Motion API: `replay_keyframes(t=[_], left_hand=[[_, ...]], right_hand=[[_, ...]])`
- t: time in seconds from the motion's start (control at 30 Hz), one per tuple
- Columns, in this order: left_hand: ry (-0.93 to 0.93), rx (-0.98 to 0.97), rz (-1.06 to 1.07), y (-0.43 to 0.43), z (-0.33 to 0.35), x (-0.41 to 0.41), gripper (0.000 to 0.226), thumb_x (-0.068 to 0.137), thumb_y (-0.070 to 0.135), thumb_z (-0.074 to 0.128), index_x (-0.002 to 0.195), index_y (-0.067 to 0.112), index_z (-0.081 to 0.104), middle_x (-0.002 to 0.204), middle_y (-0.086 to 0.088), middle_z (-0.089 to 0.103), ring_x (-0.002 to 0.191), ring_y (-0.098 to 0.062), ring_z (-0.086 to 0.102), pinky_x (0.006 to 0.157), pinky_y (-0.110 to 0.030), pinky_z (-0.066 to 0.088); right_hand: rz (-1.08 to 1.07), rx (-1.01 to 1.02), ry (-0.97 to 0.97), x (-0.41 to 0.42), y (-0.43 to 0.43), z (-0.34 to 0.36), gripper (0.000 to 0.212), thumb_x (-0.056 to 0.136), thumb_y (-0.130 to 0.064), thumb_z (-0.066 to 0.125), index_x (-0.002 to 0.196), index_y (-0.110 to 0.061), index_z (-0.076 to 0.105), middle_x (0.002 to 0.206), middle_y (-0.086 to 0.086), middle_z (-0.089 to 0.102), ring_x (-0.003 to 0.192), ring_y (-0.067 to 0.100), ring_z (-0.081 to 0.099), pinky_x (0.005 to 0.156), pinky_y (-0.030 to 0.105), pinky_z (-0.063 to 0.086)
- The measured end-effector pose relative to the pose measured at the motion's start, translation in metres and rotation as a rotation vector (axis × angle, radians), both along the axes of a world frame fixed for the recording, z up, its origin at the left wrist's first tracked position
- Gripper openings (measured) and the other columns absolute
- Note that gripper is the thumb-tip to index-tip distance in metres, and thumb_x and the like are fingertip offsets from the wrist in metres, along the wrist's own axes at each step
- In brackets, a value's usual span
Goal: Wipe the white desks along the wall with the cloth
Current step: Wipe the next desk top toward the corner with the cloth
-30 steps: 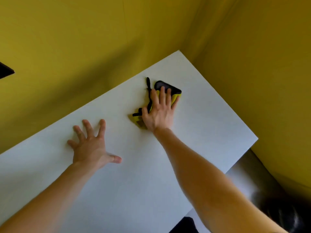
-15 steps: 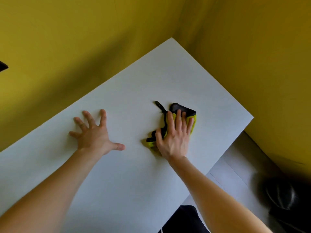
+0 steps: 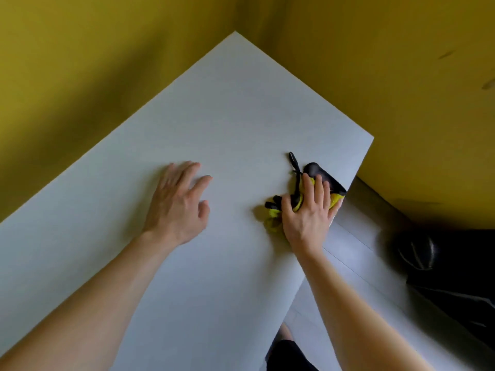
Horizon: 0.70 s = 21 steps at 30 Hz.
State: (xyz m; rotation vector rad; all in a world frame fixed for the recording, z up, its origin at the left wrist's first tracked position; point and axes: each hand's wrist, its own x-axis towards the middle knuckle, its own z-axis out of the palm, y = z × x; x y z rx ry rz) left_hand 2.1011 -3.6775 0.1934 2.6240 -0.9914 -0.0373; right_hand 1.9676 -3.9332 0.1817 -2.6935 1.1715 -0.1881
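A white desk [image 3: 227, 124] fills the middle of the view, set into a corner of yellow walls. My right hand [image 3: 308, 212] presses flat, fingers straight, on a yellow and black cloth [image 3: 318, 174] at the desk's right edge. Part of the cloth pokes out past the fingertips, with a black strap trailing to the upper left. My left hand [image 3: 178, 204] rests on the desk's middle, fingers loosely bent, holding nothing.
Yellow walls [image 3: 401, 76] close in behind and to the right of the desk. Pale floor [image 3: 356, 253] shows beyond the desk's right edge. A dark object [image 3: 442, 261] lies on the floor at the right. Dark clothing [image 3: 289, 354] shows at the bottom.
My right hand has dragged the cloth from the desk's far middle toward me and rightward to the right edge. My left hand has shifted a little right, its fingers less spread.
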Motion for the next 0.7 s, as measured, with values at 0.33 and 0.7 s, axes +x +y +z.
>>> replay_keyframes(t=[0.33, 0.7], left_hand=[[-0.119, -0.147, -0.039, 0.000, -0.026, 0.017, 0.054, 0.097, 0.024, 0.056, 0.149, 0.011, 0.062, 0.154, -0.020, 0.055, 0.144, -0.044, 0.051, 0.118, -0.058, 0.039], [-0.128, -0.141, -0.041, 0.000, -0.030, 0.015, 0.062, 0.099, 0.044, 0.059, 0.154, 0.014, 0.060, 0.167, -0.018, 0.046, 0.158, -0.038, 0.039, 0.127, -0.057, 0.030]], right_hand=[[0.481, 0.043, -0.038, 0.035, 0.088, -0.001, 0.074, 0.097, -0.057, 0.061, 0.165, -0.036, 0.043, 0.180, -0.002, 0.024, 0.169, 0.020, 0.007, 0.135, 0.060, 0.005], [-0.005, 0.018, -0.009, 0.004, 0.033, 0.004, 0.076, 0.096, -0.060, 0.050, 0.167, -0.035, 0.039, 0.181, -0.002, 0.022, 0.169, 0.021, 0.007, 0.134, 0.062, 0.002]])
